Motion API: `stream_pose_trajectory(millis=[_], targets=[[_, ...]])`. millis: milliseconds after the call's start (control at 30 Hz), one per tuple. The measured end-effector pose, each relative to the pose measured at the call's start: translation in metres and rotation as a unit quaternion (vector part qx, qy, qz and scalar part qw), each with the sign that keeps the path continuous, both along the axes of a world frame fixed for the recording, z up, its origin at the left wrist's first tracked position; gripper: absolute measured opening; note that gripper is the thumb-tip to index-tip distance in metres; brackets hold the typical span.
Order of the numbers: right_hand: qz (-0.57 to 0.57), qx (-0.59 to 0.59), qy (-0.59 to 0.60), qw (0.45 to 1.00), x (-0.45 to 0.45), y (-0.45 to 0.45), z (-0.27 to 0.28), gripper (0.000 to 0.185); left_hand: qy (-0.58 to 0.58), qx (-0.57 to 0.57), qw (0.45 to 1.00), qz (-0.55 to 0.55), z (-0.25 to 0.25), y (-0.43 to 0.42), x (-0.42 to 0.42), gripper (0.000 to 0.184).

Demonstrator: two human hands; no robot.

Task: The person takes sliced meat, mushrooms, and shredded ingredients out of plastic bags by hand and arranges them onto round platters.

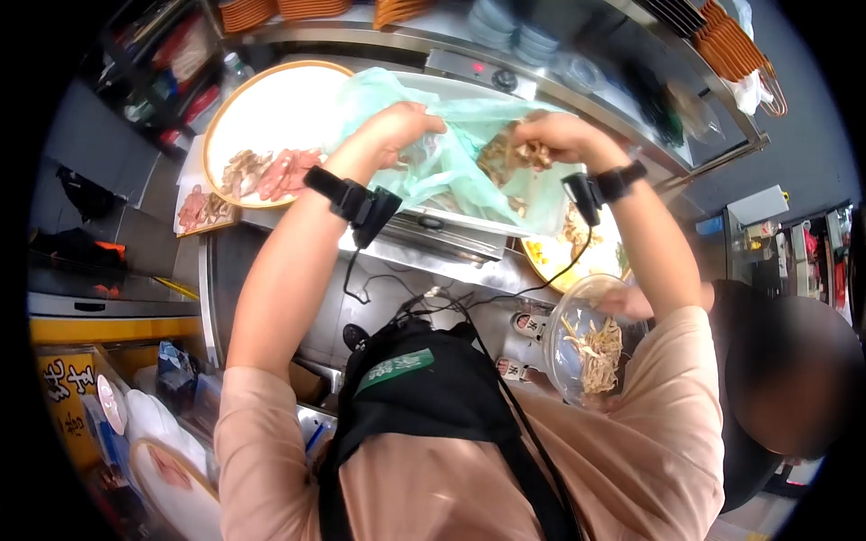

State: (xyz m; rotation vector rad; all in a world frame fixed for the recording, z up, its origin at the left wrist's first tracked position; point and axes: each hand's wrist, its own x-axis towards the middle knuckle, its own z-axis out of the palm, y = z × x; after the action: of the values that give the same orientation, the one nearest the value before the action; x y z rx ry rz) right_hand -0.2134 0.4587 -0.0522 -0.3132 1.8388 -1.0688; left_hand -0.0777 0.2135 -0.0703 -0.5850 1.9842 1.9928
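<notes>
A pale green plastic bag (pixel 433 171) lies open over a container on the counter in front of me. My left hand (pixel 403 132) is closed on the bag's left side, holding its thin film. Inside the bag's right part, my right hand (pixel 561 140) is closed around a clump of brown food pieces (pixel 534 155), perhaps mushrooms. More brown pieces (pixel 494 162) lie in the bag beneath it. To the left stands a large round white plate (pixel 275 108) with a tan rim, carrying pink meat slices (pixel 290 175) and pale brown pieces (pixel 244 173) along its near edge.
At my right, another person's hand (pixel 622 299) holds a clear bowl (pixel 570 311) of pale shredded food (pixel 597 356). A second round plate (pixel 541 261) with yellow pieces sits at the counter's right. Behind the bag is a steel shelf (pixel 361 36); cables (pixel 424 298) hang before me.
</notes>
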Motion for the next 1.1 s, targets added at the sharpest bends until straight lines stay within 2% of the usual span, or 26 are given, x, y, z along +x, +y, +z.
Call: stream_pose_trajectory(millis=[67,100,133,167,200,233,267,333,433,467,500,533,567,600,633,667,733,767,833,900,967,1067,1100], targets=[[0.053,0.008,-0.024,0.998,0.003,0.003,0.019,0.039,0.044,-0.040,0.995,0.077,0.001,0.003,0.008,0.036],[0.084,0.012,-0.038,0.996,0.010,-0.001,0.030,0.042,0.044,-0.042,0.994,0.090,-0.001,-0.001,0.006,0.036],[0.066,-0.016,0.015,0.998,0.034,-0.005,0.046,0.043,0.040,-0.036,0.998,0.041,-0.007,-0.008,0.003,0.041],[0.151,0.007,-0.033,0.988,0.025,-0.006,0.056,0.041,0.033,-0.029,0.999,-0.003,-0.011,-0.016,0.007,0.045],[0.106,-0.007,0.010,0.994,0.043,-0.008,0.060,0.038,0.040,-0.037,0.998,0.022,-0.007,-0.015,0.015,0.046],[0.103,-0.037,-0.046,0.993,0.049,-0.012,0.068,0.035,0.046,-0.045,0.997,0.046,-0.003,-0.014,0.021,0.047],[0.132,0.038,-0.015,0.990,0.057,-0.023,0.079,0.036,0.042,-0.044,0.996,0.066,-0.013,-0.021,0.020,0.047],[0.123,0.034,0.020,0.992,0.073,-0.029,0.086,0.033,0.070,-0.035,0.997,0.018,-0.025,-0.028,0.011,0.048],[0.142,0.045,0.029,0.988,0.096,-0.045,0.108,0.031,0.067,-0.035,0.996,0.039,-0.011,-0.022,0.028,0.046],[0.169,0.023,0.043,0.984,0.102,-0.050,0.116,0.030,0.068,-0.025,0.996,0.053,-0.006,-0.022,0.037,0.046],[0.209,-0.003,0.053,0.977,0.112,-0.061,0.128,0.030,0.101,-0.026,0.994,0.012,-0.005,-0.029,0.044,0.050],[0.219,0.019,0.055,0.974,0.129,-0.075,0.150,0.031,0.134,-0.076,0.986,-0.062,-0.016,-0.040,0.042,0.054],[0.242,-0.030,0.115,0.963,0.120,-0.080,0.138,0.034,0.152,-0.119,0.980,-0.056,-0.021,-0.043,0.042,0.058],[0.268,-0.033,0.118,0.956,0.157,-0.098,0.165,0.038,0.168,-0.163,0.971,-0.049,-0.024,-0.045,0.042,0.061],[0.310,-0.044,0.170,0.934,0.157,-0.106,0.165,0.038,0.183,-0.207,0.960,-0.041,-0.028,-0.048,0.041,0.065],[0.317,-0.046,0.178,0.930,0.183,-0.115,0.179,0.036,0.221,-0.157,0.962,0.017,-0.027,-0.037,0.049,0.069],[0.384,-0.101,0.167,0.902,0.227,-0.147,0.188,0.035,0.254,-0.104,0.960,0.053,-0.022,-0.029,0.076,0.064],[0.360,-0.085,0.196,0.908,0.272,-0.158,0.199,0.034,0.269,-0.073,0.959,0.046,-0.020,-0.024,0.092,0.061],[0.412,-0.121,0.161,0.889,0.320,-0.178,0.205,0.035,0.292,-0.008,0.956,0.016,-0.019,-0.017,0.127,0.056],[0.506,-0.170,0.090,0.840,0.363,-0.211,0.209,0.036,0.308,0.073,0.948,-0.010,-0.021,-0.017,0.161,0.051],[0.567,-0.174,0.104,0.799,0.421,-0.236,0.209,0.038,0.323,0.147,0.934,-0.022,-0.031,-0.023,0.193,0.046],[0.662,-0.124,-0.019,0.739,0.475,-0.292,0.187,0.032,0.348,0.223,0.911,-0.018,-0.044,-0.037,0.238,0.039],[0.695,-0.142,0.052,0.703,0.495,-0.310,0.168,0.031,0.354,0.235,0.905,-0.010,-0.048,-0.044,0.251,0.036]])
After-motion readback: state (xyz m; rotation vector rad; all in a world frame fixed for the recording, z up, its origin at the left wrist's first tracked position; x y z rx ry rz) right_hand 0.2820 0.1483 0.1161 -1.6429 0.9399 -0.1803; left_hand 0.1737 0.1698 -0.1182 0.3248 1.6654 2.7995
